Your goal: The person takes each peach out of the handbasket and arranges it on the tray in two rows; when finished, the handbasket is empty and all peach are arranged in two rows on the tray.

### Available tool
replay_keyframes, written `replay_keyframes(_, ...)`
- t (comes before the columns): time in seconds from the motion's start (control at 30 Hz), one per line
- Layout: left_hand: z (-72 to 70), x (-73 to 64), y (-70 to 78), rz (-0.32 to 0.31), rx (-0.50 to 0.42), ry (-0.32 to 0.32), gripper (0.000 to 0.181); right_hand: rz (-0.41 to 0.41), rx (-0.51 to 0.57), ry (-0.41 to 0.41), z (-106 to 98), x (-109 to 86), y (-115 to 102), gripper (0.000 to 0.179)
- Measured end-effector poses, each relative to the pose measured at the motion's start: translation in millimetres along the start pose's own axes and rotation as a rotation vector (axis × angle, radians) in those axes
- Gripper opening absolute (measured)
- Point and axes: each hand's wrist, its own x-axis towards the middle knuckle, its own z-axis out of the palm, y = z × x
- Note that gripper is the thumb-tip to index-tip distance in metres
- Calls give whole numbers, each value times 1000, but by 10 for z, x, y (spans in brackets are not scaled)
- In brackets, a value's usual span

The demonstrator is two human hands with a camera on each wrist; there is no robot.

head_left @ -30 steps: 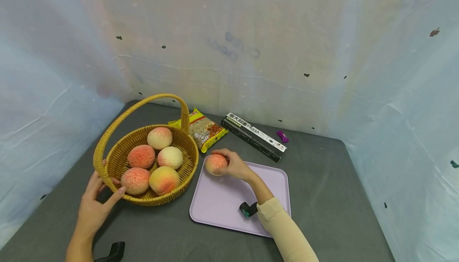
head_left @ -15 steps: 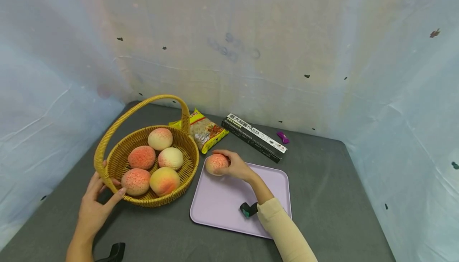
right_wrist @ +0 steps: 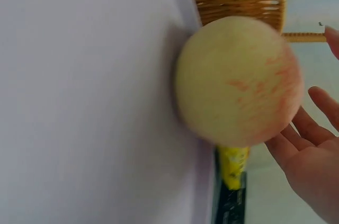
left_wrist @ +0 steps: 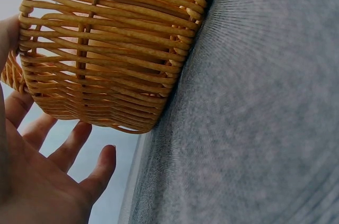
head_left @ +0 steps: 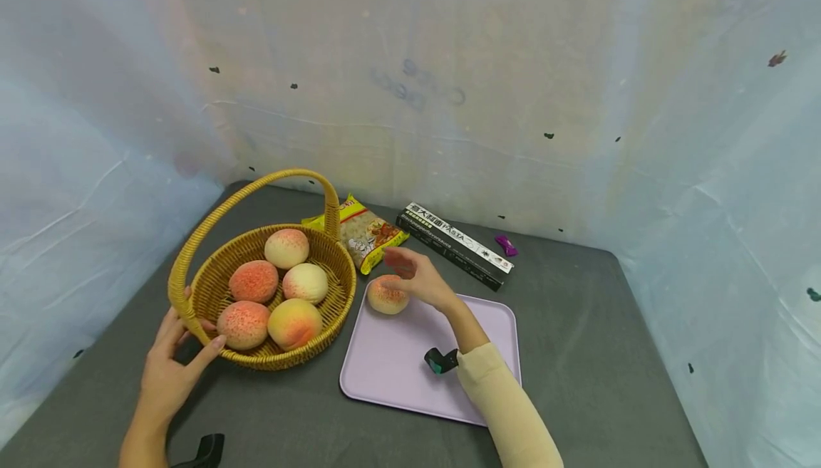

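A wicker basket [head_left: 272, 362] with a tall arched handle holds several peaches [head_left: 254, 281] in the head view. My left hand [head_left: 163, 379] grips its left rim by the foot of the handle; the left wrist view shows the fingers [left_wrist: 69, 147] spread around the basket's side. On the far left corner of a lilac tray [head_left: 398, 365] sits a single peach [head_left: 385, 298]. Just above and to the right of this peach is my right hand [head_left: 425, 284], its fingers relaxed and lifted away. The right wrist view has the open palm [right_wrist: 312, 166] behind the peach.
Behind the basket and tray lie a yellow food packet [head_left: 368, 233], a black pasta box [head_left: 455, 243] and a small purple wrapped candy [head_left: 506, 245]. A patterned curtain [head_left: 474, 97] hangs around the back and sides of the grey table [head_left: 577, 354].
My right hand has let go of the peach on the tray and risen slightly up and away from it. The peach stays on the tray corner; my left hand keeps its place on the basket.
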Motion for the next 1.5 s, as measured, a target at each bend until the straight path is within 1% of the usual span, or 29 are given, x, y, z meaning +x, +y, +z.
replay_keyframes(0.1, -2, 0, 17, -12, 6, 4, 27, -25, 17, -12, 30, 67, -101, 63)
replay_keyframes(0.17, -1, 4, 22, -10, 4, 3, 27, -45, 20, -24, 64, 116, -174, 63)
replay_keyframes(0.37, 7, 12, 26, -17, 2, -2, 26, -84, 56, -91, 204, 262, -386, 60)
replay_keyframes(0.53, 7, 9, 31, -23, 21, -5, 26, -122, 9, -166, 314, 357, -487, 55)
replay_keyframes(0.63, 4, 10, 29, -12, 29, -7, 27, -135, -35, -252, 374, 391, -521, 52)
replay_keyframes(0.73, 0, 8, 33, -6, 29, -8, 27, -144, -71, -374, 436, 406, -568, 51)
replay_keyframes(0.87, -4, 4, 41, -6, 28, -8, 26, -175, -73, -542, 535, 430, -653, 50)
replay_keyframes(0.93, -7, 2, 44, -6, 30, -7, 26, -201, -52, -613, 593, 450, -706, 51)
replay_keyframes(1.07, -8, -2, 44, -5, 24, -3, 26, -223, -38, -718, 704, 497, -827, 50)
replay_keyframes(1.17, -14, -8, 36, 1, 19, -9, 25, -215, -55, -771, 774, 541, -885, 48)
replay_keyframes(1.23, -19, -10, 24, 8, 17, -16, 24, -219, -95, -762, 807, 577, -899, 46)
replay_keyframes(1.3, -23, -12, 23, 13, 13, -21, 23, -217, -131, -707, 822, 614, -896, 45)
replay_keyframes(1.4, -23, -10, 25, 15, 14, -23, 23, -205, -174, -564, 823, 662, -889, 48)
replay_keyframes(1.5, -23, -15, 34, 4, 19, -23, 24, -176, -167, -434, 831, 711, -868, 53)
